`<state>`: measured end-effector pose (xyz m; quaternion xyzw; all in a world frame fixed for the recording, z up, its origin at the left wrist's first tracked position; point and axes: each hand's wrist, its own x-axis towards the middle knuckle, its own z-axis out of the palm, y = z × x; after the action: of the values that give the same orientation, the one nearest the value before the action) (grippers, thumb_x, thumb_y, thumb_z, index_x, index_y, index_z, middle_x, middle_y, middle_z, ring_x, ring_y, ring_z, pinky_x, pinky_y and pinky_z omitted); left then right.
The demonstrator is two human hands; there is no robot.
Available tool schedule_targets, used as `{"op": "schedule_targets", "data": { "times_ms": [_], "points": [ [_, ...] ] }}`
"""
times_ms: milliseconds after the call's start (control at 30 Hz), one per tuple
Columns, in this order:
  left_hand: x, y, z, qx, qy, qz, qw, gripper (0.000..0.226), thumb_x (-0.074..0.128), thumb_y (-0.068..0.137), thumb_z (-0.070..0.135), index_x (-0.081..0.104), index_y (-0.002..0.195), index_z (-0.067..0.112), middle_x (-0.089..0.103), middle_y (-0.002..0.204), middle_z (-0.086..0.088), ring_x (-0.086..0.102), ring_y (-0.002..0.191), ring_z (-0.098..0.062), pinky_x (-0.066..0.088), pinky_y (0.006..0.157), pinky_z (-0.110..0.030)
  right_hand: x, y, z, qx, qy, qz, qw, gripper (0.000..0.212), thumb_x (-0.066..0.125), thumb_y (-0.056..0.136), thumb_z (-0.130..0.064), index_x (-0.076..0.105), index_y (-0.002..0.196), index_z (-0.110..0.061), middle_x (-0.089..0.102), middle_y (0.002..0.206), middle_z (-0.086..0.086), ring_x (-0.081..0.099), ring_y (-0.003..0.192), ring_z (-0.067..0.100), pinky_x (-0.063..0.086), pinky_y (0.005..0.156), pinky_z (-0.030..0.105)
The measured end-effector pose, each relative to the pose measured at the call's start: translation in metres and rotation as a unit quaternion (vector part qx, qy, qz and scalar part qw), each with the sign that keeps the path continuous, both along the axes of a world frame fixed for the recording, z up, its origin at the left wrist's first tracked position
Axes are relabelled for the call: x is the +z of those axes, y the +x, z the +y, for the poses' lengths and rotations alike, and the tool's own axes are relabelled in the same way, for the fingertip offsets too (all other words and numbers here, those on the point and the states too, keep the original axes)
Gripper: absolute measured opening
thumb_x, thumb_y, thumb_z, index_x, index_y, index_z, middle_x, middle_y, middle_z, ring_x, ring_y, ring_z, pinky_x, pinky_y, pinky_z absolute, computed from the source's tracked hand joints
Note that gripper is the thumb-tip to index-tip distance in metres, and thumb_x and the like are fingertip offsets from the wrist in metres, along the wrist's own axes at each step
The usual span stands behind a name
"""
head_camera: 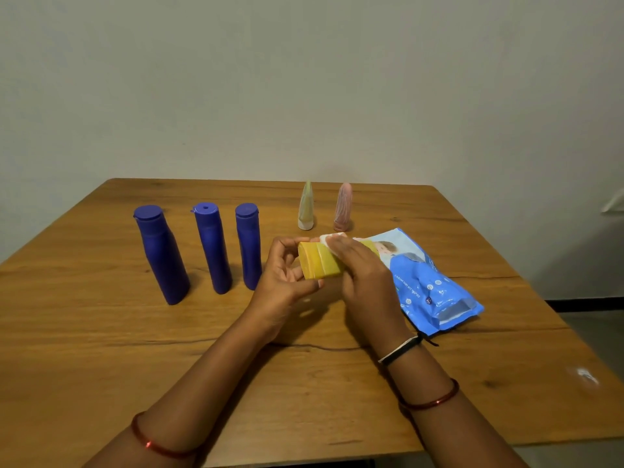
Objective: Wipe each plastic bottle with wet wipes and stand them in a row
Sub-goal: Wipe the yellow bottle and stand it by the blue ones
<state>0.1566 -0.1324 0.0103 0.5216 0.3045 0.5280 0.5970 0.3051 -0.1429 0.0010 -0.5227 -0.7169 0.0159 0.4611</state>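
While left hand (pixel 287 271) grips yellow bottle (pixel 319 261) sideways, right hand (pixel 354 261) presses wet wipe (pixel 329 238) on it; best rotate bottle, cover all sides; then stand beside blue bottles (pixel 211 248).

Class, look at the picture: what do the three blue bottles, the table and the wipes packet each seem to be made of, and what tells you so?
Blue bottles: probably plastic, opaque and smooth with a soft sheen, and moulded flip caps.
Table: looks like wood or a wood-look surface, showing brown grain, knots and a dark crack line; matte.
Wipes packet: seemingly thin plastic film, glossy, printed and crinkled.
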Motion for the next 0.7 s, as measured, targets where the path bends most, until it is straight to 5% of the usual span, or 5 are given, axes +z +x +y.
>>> {"op": "schedule_targets", "data": {
  "times_ms": [233,367,533,700],
  "points": [
    [0.0,-0.002,0.001,-0.017,-0.024,-0.043,0.999,0.061,0.063,0.069,-0.016,0.044,0.118,0.015,0.055,0.133,-0.008,0.064,0.11,-0.014,0.055,0.083,-0.027,-0.007,0.027,0.013,-0.126,-0.032,0.017,0.991,0.053,0.042,0.082,0.014,0.059,0.125,-0.011,0.06,0.126,0.006,0.053,0.119,0.019,0.033,0.104,0.021],
    [0.002,-0.001,0.0,-0.019,-0.038,-0.024,0.999,0.061,0.055,0.076,-0.025,0.043,0.121,0.015,0.052,0.134,-0.01,0.065,0.108,-0.012,0.055,0.079,-0.025,-0.002,0.006,0.002,-0.036,-0.016,-0.004,0.999,0.06,0.047,0.076,0.016,0.057,0.128,-0.012,0.058,0.129,0.005,0.048,0.124,0.012,0.036,0.108,0.028],
    [0.004,-0.001,-0.002,0.014,-0.066,-0.041,0.997,0.062,0.054,0.078,-0.023,0.039,0.13,0.006,0.059,0.126,-0.011,0.066,0.106,-0.015,0.056,0.085,-0.028,0.005,-0.013,-0.013,0.079,0.01,-0.084,0.993,0.059,0.056,0.079,0.012,0.052,0.133,-0.01,0.052,0.137,0.006,0.039,0.132,0.009,0.027,0.111,0.017],
    [0.005,-0.002,-0.001,0.018,-0.102,-0.079,0.992,0.057,0.056,0.079,-0.019,0.044,0.125,0.012,0.065,0.12,-0.006,0.067,0.104,-0.015,0.057,0.076,-0.024,-0.001,0.005,-0.001,-0.003,0.012,-0.043,0.999,0.059,0.051,0.076,0.015,0.057,0.129,-0.011,0.056,0.132,0.005,0.045,0.129,0.014,0.03,0.109,0.021]
  ]
}}
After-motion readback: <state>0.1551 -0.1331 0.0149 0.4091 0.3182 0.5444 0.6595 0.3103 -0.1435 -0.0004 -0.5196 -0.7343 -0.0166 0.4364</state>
